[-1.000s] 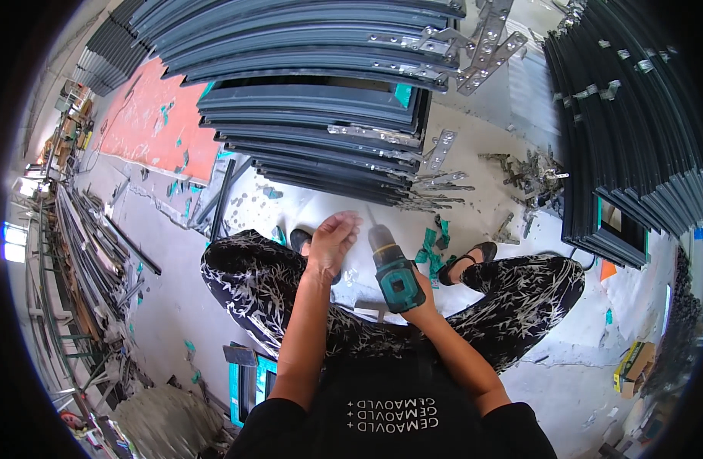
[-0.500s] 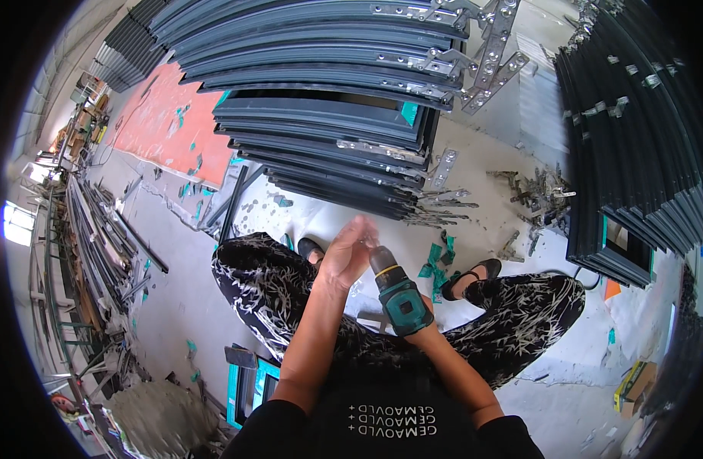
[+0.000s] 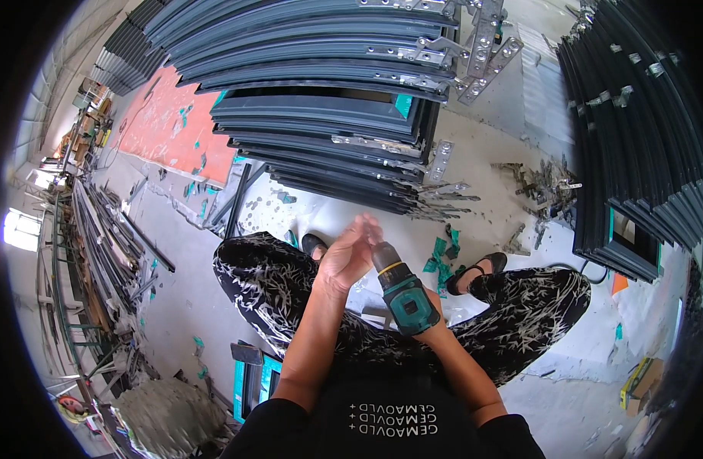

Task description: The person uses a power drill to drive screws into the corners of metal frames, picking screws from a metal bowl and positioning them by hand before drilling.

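Observation:
My right hand (image 3: 435,323) grips a teal and black cordless drill (image 3: 409,306), mostly hidden beneath the tool's body. The drill's dark chuck end, with a yellow ring behind it, points away and slightly left. Right at that tip is my left hand (image 3: 347,257), its fingers curled in and a little blurred. Whatever those fingers pinch is too small to make out. Beyond both hands lies a stack of dark grey metal frames (image 3: 321,126), with perforated metal hinge arms (image 3: 485,53) sticking out at its right end.
More dark frames (image 3: 634,153) stand stacked at right, with a heap of loose metal hinge pieces (image 3: 542,187) beside them. Green scraps (image 3: 441,256) litter the floor by my feet. At left are long metal profiles (image 3: 99,252) and a red-orange sheet (image 3: 175,126). A cardboard box (image 3: 642,386) sits lower right.
The whole view has shifted slightly. My left fingers still curl at the drill's tip, and my right hand keeps its grip on the drill with hardly any movement.

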Tool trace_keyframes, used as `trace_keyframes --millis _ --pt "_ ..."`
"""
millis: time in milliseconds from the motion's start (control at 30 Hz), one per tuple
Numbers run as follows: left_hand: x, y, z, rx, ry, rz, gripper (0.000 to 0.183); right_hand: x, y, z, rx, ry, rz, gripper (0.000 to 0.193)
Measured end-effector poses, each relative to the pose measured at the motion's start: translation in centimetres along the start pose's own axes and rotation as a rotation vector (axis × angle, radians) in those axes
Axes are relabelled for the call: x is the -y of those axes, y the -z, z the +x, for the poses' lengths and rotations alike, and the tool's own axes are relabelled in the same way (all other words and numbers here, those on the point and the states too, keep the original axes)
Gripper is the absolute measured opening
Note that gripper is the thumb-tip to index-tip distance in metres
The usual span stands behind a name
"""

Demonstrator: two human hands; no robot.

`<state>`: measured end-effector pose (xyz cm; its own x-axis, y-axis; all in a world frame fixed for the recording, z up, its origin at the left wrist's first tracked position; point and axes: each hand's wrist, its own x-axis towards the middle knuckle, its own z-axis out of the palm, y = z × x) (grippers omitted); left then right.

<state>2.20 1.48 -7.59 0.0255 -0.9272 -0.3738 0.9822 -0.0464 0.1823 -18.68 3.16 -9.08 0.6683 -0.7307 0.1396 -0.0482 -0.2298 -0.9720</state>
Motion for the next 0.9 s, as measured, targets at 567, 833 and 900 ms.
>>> trace_keyframes --millis 567,833,900 --pt "-0.9 2.6 -0.3 -0.019 -0.053 0.229 0.02 -3.1 -0.6 0.0 -0.008 -0.047 0.004 0.04" --pt "-1.1 1.3 -0.2 -0.047 -0.053 0.353 0.024 -3.7 -2.0 -0.6 -0.042 -0.064 -0.108 0.032" --pt "-1.1 0.5 -0.4 -0.069 -0.089 0.411 0.022 -2.7 -2.2 -0.6 -0.052 -0.086 -0.046 0.025"
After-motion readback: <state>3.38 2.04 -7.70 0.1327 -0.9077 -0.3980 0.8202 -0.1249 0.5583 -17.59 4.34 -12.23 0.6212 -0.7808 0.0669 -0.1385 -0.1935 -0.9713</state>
